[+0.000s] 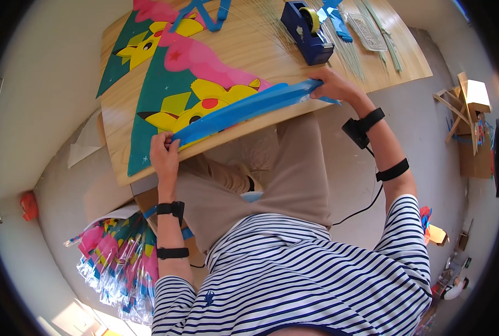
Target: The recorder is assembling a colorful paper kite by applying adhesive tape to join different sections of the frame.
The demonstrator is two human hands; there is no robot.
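Observation:
A long blue strip (249, 112) of thin, shiny material stretches between my two hands along the near edge of the table. My left hand (164, 151) pinches its left end close to the table edge. The right end is gripped by my right hand (339, 88), a little higher and farther off. Under the strip lies a printed sheet (144, 126) in green, pink and yellow with a cartoon figure; the strip covers part of it. A second printed sheet (120, 64) of the same pattern lies beyond it to the left.
On the wooden table (406, 56) stand a dark blue tape dispenser (308, 36), a clear plastic tray (367, 31) and thin pale rods (347, 59). Blue strips (216, 22) lie at the back. Plastic-wrapped colourful packages (117, 260) are heaped at the lower left.

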